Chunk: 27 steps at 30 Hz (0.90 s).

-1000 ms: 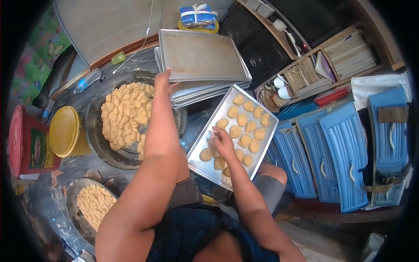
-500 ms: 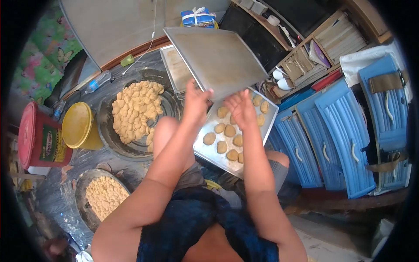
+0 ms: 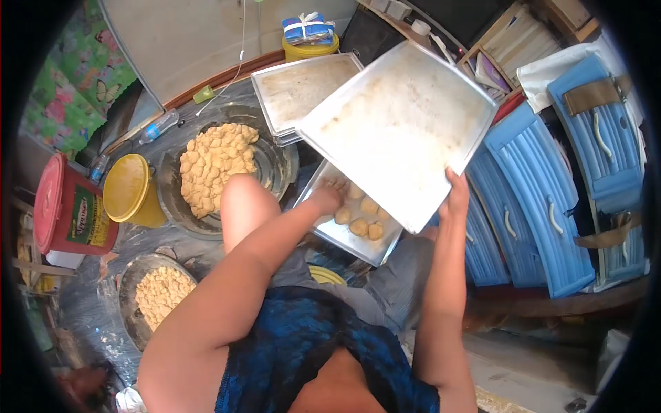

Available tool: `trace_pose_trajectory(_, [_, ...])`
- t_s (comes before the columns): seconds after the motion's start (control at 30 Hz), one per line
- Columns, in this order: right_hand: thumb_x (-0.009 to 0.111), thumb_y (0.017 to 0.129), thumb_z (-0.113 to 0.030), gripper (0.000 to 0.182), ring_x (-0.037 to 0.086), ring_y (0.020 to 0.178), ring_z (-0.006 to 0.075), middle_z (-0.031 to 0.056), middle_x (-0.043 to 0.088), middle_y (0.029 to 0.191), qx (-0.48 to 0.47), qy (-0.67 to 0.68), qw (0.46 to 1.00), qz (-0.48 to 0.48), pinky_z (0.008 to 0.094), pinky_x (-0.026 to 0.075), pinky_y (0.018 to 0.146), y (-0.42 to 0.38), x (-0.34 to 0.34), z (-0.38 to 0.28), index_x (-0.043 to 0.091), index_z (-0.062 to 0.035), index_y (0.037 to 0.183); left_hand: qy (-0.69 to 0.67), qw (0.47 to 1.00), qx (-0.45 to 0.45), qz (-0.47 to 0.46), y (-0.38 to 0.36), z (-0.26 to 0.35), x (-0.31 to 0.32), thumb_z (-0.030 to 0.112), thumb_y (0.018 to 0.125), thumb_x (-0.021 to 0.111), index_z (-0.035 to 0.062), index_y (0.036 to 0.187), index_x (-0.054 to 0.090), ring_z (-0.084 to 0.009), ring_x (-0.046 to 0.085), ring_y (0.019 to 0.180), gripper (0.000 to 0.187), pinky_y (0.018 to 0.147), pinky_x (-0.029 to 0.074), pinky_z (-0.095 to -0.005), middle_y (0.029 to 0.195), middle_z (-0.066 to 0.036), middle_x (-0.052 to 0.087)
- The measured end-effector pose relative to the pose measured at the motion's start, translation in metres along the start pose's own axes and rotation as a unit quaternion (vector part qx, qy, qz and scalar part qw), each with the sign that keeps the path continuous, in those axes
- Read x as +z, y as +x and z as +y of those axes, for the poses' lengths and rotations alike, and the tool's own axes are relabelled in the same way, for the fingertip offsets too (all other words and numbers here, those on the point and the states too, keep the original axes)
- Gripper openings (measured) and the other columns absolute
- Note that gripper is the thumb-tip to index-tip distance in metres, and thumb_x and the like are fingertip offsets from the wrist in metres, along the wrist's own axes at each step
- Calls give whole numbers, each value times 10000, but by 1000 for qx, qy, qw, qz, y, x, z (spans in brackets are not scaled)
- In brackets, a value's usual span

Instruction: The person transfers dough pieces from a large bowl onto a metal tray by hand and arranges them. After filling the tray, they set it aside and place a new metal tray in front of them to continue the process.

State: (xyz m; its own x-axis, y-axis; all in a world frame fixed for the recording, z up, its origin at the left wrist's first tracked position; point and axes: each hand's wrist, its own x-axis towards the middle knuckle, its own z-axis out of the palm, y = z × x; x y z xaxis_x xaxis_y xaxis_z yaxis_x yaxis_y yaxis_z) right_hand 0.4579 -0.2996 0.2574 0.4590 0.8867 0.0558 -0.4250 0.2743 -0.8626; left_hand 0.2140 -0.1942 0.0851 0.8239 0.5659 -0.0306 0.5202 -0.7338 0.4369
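My right hand is closed on the near right corner of a flat metal baking tray, holding it raised and tilted. Below it lies another baking tray, set with round pieces of dough; the raised tray hides its far part. My left hand reaches into the left side of this lower tray, beside the dough pieces, its fingers stretched forward and partly blurred. Left of my knee stands a wide dark basin with a big heap of dough lumps.
Stacked trays lie behind the basin. A smaller basin of crumbly dough bits, a yellow bucket and a red bucket stand at left. Blue padded panels with handles line the right. A plastic bottle lies at the back.
The raised tray has swung right and nearer, its pale face now towards me. My right hand has moved right onto its corner; my left hand has dropped to the lower tray.
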Motion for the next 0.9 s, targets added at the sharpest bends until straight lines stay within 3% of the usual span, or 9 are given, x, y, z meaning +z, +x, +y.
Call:
trace_pose_trajectory(0.07, [565,771,-58,551,500,1123,305,167,511,1204,9,6,1000,8,407,411,960,-8,-20,4,377,28,1281,104,986,-48,-118,11,0,-4,247,835,519,72,1356,363,-273,212,1358,571,1096,148,-457,1447,-104,288])
trace_pose_trajectory(0.27, [601,763,-131,586,557,1033,323,187,532,1165,92,72,993,22,408,461,900,-24,-70,27,373,37,1276,-1,992,-81,96,41,-43,65,190,852,491,33,1318,413,-274,309,1313,498,1097,173,-407,1402,-152,352])
trace_pose_trajectory(0.37, [607,769,-142,563,562,1026,304,171,539,1160,137,118,983,25,397,460,901,-30,-103,65,393,34,1258,-184,961,-29,203,21,-26,6,243,905,435,22,1309,417,-278,403,1244,461,1058,272,-396,1344,-139,433])
trace_pose_trajectory(0.4, [611,783,-146,538,555,1038,291,157,547,1151,108,97,989,13,383,454,908,-36,-95,69,406,22,1251,-499,840,-27,214,21,-41,1,287,909,443,25,1313,412,-279,424,1222,482,1029,317,-388,1324,-147,449])
trace_pose_trajectory(0.43, [611,783,-146,538,555,1038,291,157,547,1151,111,98,989,15,383,454,908,-34,-97,70,406,22,1251,-757,622,-25,200,22,-58,-5,331,913,451,29,1316,407,-281,446,1200,505,999,362,-381,1304,-155,465])
trace_pose_trajectory(0.57, [582,837,-122,484,542,1059,274,151,550,1144,183,66,981,-4,370,442,923,-38,-108,87,399,15,1264,-775,621,-98,62,17,-66,-88,381,867,529,27,1304,415,-288,514,1109,573,940,412,-379,1221,-189,519])
trace_pose_trajectory(0.63, [584,854,-145,438,607,922,257,151,580,1080,265,-136,953,61,371,515,794,-37,-114,106,426,34,1222,-778,616,-119,23,18,-75,-76,397,852,555,26,1300,418,-291,536,1079,597,920,429,-379,1194,-201,537])
trace_pose_trajectory(0.7, [569,871,-298,338,574,486,186,118,608,667,378,-540,749,-67,302,479,404,-37,-118,112,562,39,886,-304,914,-251,95,26,-97,-15,384,842,556,-39,1256,436,-328,575,1013,604,869,443,-388,1169,-218,556])
trace_pose_trajectory(0.9, [566,879,-289,340,583,502,179,111,591,617,381,-490,784,-30,293,466,422,-43,-121,118,556,44,813,-279,891,-324,150,18,-73,-14,279,751,618,-53,972,591,-394,570,953,399,799,450,-426,993,-271,593])
